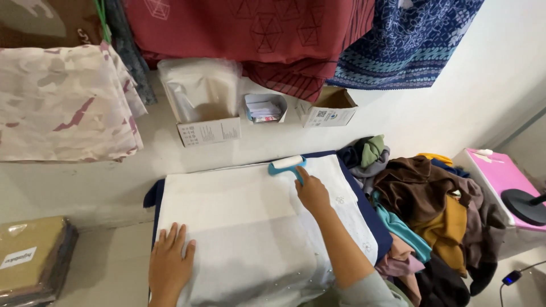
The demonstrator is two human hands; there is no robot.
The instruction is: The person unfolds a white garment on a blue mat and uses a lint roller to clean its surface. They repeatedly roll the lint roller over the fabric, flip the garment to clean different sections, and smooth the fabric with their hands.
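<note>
A white cloth (239, 216) lies spread flat over a dark blue cloth (372, 219) on the floor. My left hand (169, 262) rests flat on the white cloth's near left corner, fingers apart. My right hand (311, 190) reaches to the far edge and grips the teal handle of a lint roller (287, 164), whose white roll lies on the cloth's far edge.
A heap of mixed clothes (426, 216) lies to the right. Two open cardboard boxes (207, 131) (327, 111) and a small tray (265, 108) stand by the wall under hanging fabrics (256, 34). A pink box (503, 176) sits far right, wrapped packages (31, 258) at left.
</note>
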